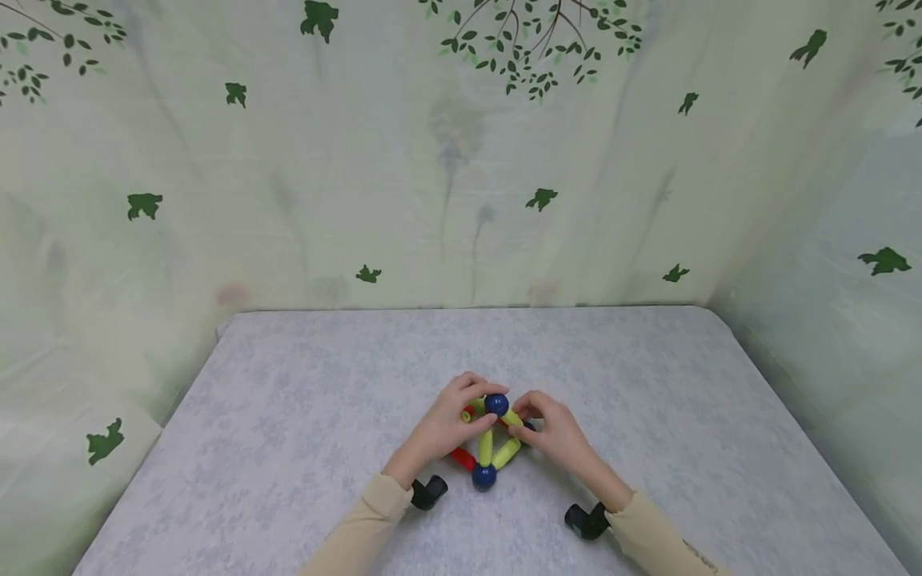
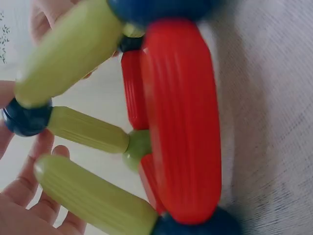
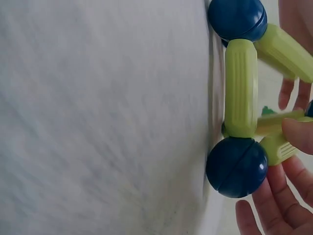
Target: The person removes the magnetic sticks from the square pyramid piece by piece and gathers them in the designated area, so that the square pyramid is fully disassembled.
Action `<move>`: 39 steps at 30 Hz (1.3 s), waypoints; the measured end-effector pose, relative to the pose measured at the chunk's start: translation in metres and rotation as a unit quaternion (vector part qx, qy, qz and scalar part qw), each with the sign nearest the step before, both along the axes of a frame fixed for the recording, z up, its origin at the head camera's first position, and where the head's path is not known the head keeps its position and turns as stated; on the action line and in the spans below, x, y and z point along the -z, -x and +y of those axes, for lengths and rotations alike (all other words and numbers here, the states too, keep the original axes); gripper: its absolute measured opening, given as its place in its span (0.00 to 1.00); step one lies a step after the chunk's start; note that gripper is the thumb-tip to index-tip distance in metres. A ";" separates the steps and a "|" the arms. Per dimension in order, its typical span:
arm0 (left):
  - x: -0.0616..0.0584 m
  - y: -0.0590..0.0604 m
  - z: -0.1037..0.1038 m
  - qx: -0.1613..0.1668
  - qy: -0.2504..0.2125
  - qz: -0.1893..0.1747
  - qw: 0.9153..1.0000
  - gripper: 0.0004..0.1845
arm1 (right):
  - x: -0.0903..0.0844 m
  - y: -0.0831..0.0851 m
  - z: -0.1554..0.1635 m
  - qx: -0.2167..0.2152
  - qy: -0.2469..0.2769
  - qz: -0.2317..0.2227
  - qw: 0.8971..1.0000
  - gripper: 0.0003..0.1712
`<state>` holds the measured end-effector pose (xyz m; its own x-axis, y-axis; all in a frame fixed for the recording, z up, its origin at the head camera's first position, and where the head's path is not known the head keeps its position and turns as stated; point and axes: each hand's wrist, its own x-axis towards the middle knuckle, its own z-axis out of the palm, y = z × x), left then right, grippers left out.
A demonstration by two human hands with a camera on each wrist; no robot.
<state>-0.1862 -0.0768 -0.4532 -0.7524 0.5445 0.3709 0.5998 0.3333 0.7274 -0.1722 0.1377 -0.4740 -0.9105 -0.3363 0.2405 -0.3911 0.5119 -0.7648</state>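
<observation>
Both hands pinch the top of a small rod-and-ball frame (image 1: pixel 486 444): the left hand (image 1: pixel 442 428) curls round the upper blue ball (image 1: pixel 496 404), the right hand (image 1: pixel 553 432) grips a yellow rod (image 1: pixel 512 418) beside it. The frame stands on the grey table (image 1: pixel 288 416), between the wrists.

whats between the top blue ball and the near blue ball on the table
In the head view, a yellow-green rod runs from the top blue ball down to the near blue ball.

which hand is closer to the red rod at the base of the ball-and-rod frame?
Left. The left hand sits directly above the red rod; the right hand is across the frame, at the yellow-green rods.
</observation>
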 end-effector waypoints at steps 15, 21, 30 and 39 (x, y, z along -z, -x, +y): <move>0.001 -0.002 0.003 0.009 -0.008 0.013 1.000 0.18 | -0.001 -0.019 -0.008 0.037 0.003 0.007 0.999 0.11; 0.002 -0.002 0.005 0.028 -0.014 0.012 0.999 0.19 | -0.002 -0.026 -0.007 0.050 -0.002 0.008 0.999 0.12; 0.000 -0.002 0.003 0.024 -0.019 0.006 1.000 0.19 | -0.005 -0.032 -0.003 -0.001 -0.005 -0.031 1.000 0.13; -0.027 -0.020 0.003 0.035 -0.043 -0.013 0.998 0.17 | -0.011 -0.012 0.003 0.005 0.097 -0.121 0.988 0.14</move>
